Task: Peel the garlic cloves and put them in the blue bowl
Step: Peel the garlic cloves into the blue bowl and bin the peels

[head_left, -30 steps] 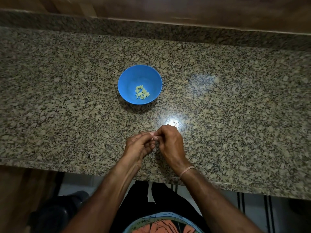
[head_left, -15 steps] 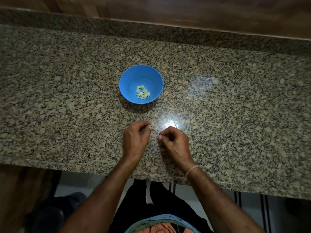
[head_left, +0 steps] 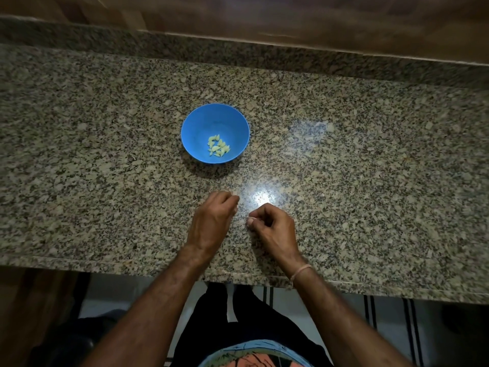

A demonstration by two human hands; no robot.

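The left hand (head_left: pixel 213 221) hangs knuckles-up over the near part of the counter, fingers curled under, and what they hold, if anything, is hidden beneath the hand. Just beside it, apart by a small gap, the right hand (head_left: pixel 274 230) is curled too, thumb tip pressed to forefinger. The pale spot at that pinch may be a garlic clove or only a nail; I cannot tell. A thin wristband (head_left: pixel 301 271) circles the right wrist. A bright glare (head_left: pixel 260 198) sits on the stone just beyond the two hands.

Farther out, well apart from the hands, the blue bowl (head_left: pixel 195 128) stands upright on the speckled granite counter (head_left: pixel 370 154). The peeled garlic cloves (head_left: pixel 218 149) lie in a small loose cluster on its floor: pale yellow-green, small and pointed, bare of skin.
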